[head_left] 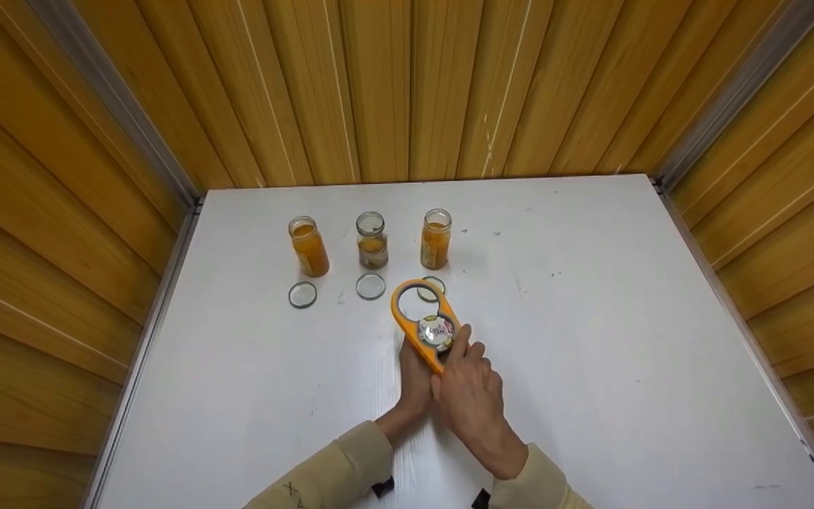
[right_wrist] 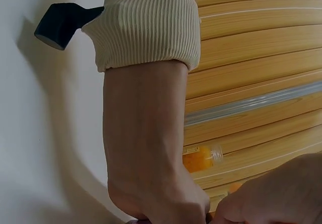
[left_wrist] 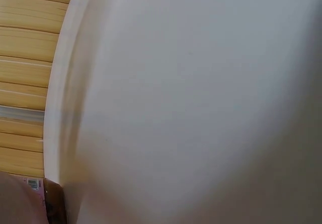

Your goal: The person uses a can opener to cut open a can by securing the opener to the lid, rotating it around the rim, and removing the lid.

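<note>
An orange jar opener [head_left: 405, 312] with two round openings is tilted in front of me in the head view. A jar lid with a printed top [head_left: 437, 331] shows through its smaller opening. My right hand [head_left: 472, 396] grips the opener's narrow end, its index finger along the edge. Below the opener, my left hand [head_left: 415, 378] holds the jar, whose body is mostly hidden. In the left wrist view, a strip of the jar's label with a barcode [left_wrist: 33, 184] shows beside a hand. The left forearm [right_wrist: 146, 118] crosses the right wrist view.
Behind the hands stand three lidless glass jars: a left one [head_left: 311, 254] and a right one [head_left: 435, 249] with orange contents, and a partly filled middle one [head_left: 372, 253]. Lids [head_left: 302, 294] lie before them on the white table [head_left: 591, 339]. Wood-patterned walls [head_left: 379, 92] enclose it.
</note>
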{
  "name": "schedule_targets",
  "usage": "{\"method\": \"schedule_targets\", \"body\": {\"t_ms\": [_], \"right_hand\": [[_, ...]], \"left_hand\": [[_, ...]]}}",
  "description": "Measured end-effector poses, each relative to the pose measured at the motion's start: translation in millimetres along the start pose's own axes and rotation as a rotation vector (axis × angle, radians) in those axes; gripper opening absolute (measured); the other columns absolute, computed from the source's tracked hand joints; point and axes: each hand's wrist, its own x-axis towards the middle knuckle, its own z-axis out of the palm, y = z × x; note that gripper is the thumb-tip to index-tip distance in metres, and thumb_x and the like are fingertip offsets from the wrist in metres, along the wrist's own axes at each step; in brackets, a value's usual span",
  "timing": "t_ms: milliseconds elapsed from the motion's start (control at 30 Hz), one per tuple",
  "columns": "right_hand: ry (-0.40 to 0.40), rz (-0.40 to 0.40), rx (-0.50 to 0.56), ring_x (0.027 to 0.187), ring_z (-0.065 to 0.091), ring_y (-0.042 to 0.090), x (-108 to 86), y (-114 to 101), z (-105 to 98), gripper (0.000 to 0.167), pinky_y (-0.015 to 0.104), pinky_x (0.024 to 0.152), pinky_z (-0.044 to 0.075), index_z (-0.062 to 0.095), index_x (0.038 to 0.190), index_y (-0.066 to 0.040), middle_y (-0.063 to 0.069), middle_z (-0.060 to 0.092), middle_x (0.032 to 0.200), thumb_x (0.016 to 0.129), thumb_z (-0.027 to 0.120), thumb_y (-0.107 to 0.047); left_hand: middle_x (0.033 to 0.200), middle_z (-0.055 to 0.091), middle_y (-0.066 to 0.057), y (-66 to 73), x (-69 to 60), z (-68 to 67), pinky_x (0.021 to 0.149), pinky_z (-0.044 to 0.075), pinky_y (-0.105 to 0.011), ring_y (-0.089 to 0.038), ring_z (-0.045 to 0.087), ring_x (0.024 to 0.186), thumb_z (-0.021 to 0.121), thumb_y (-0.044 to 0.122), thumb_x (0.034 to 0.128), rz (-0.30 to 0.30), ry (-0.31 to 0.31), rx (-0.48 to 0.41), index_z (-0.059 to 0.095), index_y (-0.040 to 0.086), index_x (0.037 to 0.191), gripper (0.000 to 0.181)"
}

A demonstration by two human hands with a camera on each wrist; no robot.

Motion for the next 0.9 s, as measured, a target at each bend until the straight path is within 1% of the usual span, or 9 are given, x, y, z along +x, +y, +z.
{"method": "schedule_targets", "body": {"t_ms": [67,133,267,367,433,567,633,733,900], "right_hand": [[0.012,0.001,0.001,0.054,0.059,0.028,0.1,-0.6,1.3,0.079,0.04,0.043,0.054,0.047,0.135,0.018,0.02,0.053,0.077,0.074,0.083,-0.017],[0.026,0.004,0.01,0.052,0.058,0.028,0.9,0.0,2.7,0.069,0.04,0.042,0.053,0.047,0.132,0.017,0.019,0.051,0.074,0.078,0.08,-0.011],[0.021,0.013,0.046,0.048,0.058,0.029,2.5,3.2,5.2,0.048,0.04,0.04,0.052,0.046,0.125,0.012,0.014,0.045,0.069,0.087,0.073,0.001],[0.016,-0.004,0.059,0.048,0.059,0.029,3.5,7.4,6.4,0.046,0.039,0.04,0.053,0.045,0.122,0.009,0.013,0.044,0.068,0.087,0.074,0.003],[0.02,-0.026,0.048,0.048,0.061,0.03,3.7,11.8,7.2,0.047,0.039,0.04,0.054,0.046,0.121,0.008,0.013,0.045,0.068,0.086,0.076,0.004],[0.01,-0.081,0.015,0.049,0.061,0.029,4.1,23.6,7.6,0.052,0.038,0.042,0.055,0.047,0.123,0.006,0.015,0.048,0.07,0.083,0.081,0.002],[-0.009,-0.112,0.0,0.049,0.06,0.028,5.0,31.1,6.7,0.056,0.038,0.042,0.055,0.047,0.124,0.004,0.015,0.049,0.072,0.082,0.083,-0.001],[-0.047,-0.162,-0.003,0.05,0.059,0.026,6.9,42.8,4.4,0.061,0.037,0.042,0.054,0.045,0.125,0.0,0.014,0.05,0.074,0.08,0.087,-0.003],[-0.101,-0.262,-0.018,0.057,0.06,0.024,11.2,61.5,1.7,0.068,0.036,0.047,0.056,0.045,0.129,-0.002,0.014,0.053,0.08,0.076,0.088,0.001]], "left_hand": [[0.146,0.054,-0.004,-0.1,0.7,-1.0,0.115,0.039,-0.032,-0.018,0.053,0.133,0.072,0.015,0.098,0.006,0.0,0.017,0.034,0.003,0.154,0.068],[0.142,0.058,-0.006,0.2,2.9,-2.2,0.113,0.042,-0.033,-0.019,0.056,0.13,0.074,0.013,0.0959,0.006,-0.003,0.024,0.041,0.0,0.148,0.063],[0.137,0.062,-0.007,2.6,7.2,-6.3,0.112,0.043,-0.033,-0.019,0.058,0.128,0.075,0.015,0.0946,-0.024,-0.039,0.064,0.05,0.002,0.142,0.055],[0.139,0.061,-0.006,4.7,8.0,-9.1,0.113,0.042,-0.032,-0.018,0.057,0.13,0.074,0.018,0.0959,-0.055,-0.07,0.09,0.049,0.003,0.143,0.055],[0.14,0.061,-0.007,5.3,8.3,-11.2,0.114,0.041,-0.033,-0.019,0.056,0.131,0.075,0.017,0.0956,-0.064,-0.097,0.081,0.05,0.003,0.143,0.056],[0.14,0.061,-0.005,5.1,11.2,-18.6,0.116,0.039,-0.035,-0.019,0.055,0.132,0.076,0.017,0.0942,-0.054,-0.199,0.055,0.051,0.004,0.143,0.056],[0.14,0.061,-0.002,5.1,13.8,-22.8,0.116,0.038,-0.034,-0.017,0.054,0.132,0.077,0.019,0.0945,-0.053,-0.266,0.046,0.052,0.007,0.143,0.056],[0.138,0.061,-0.002,4.9,17.3,-28.4,0.115,0.039,-0.035,-0.017,0.055,0.129,0.078,0.022,0.0936,-0.046,-0.35,0.059,0.053,0.008,0.143,0.057],[0.135,0.062,0.001,7.8,21.0,-35.8,0.113,0.041,-0.037,-0.014,0.056,0.125,0.078,0.027,0.0924,-0.095,-0.472,0.104,0.054,0.01,0.144,0.059]]}}
